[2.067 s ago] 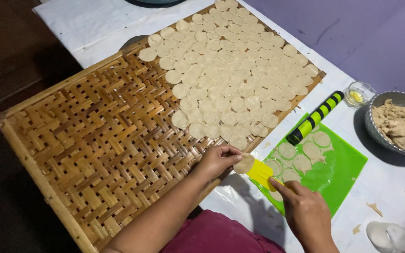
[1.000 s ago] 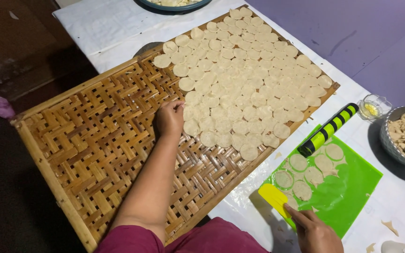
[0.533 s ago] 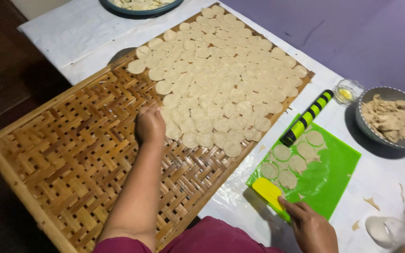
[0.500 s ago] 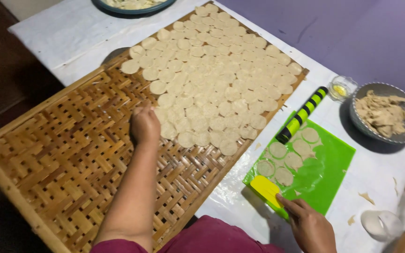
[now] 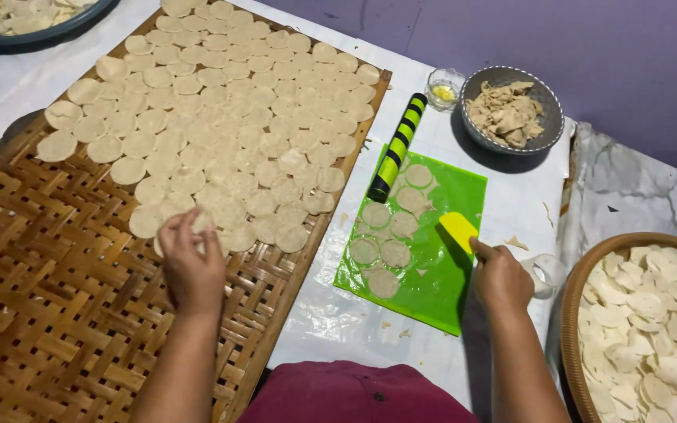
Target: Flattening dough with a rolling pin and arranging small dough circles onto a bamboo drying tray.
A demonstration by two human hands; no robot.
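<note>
A woven bamboo tray (image 5: 56,313) carries several thin round dough discs (image 5: 221,110) laid in rows over its far half. My left hand (image 5: 191,262) rests at the near edge of those rows, fingers pressing a disc down onto the weave. My right hand (image 5: 501,278) grips a yellow plastic scraper (image 5: 457,229) over a green cutting mat (image 5: 432,266). Several cut dough rounds (image 5: 389,227) lie on that mat. A black and green rolling pin (image 5: 397,147) lies along the mat's left edge.
A grey bowl (image 5: 546,137) of dough lumps and a small glass dish (image 5: 444,84) stand behind the mat. At right, a round woven basket (image 5: 570,313) holds several pale chips. A white cup (image 5: 546,272) sits by my right hand. Another dish (image 5: 33,35) is at top left.
My left hand carried a disc from the mat to the tray and set it at the edge of the rows. My right hand stayed at the mat with the scraper. The view shifted.
</note>
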